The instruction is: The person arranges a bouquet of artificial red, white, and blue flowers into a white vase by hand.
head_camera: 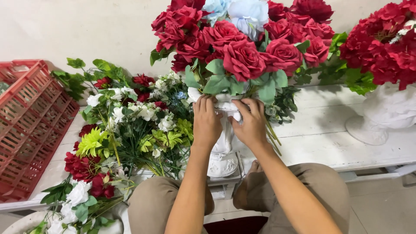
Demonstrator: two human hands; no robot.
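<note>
Hands meet at the rim of a white urn vase (223, 149): left hand (206, 122) and right hand (250, 125) clasp it from either side, upright between them, red roses (242, 47) directly above.

I see both forearms extended forward from the lower edge of the view, bare and converging slightly. My left hand (206, 122) is raised palm-away, fingers curled over at the top. My right hand (251, 124) sits just beside it, fingers bent inward. Both knees are bent below the arms.
</note>
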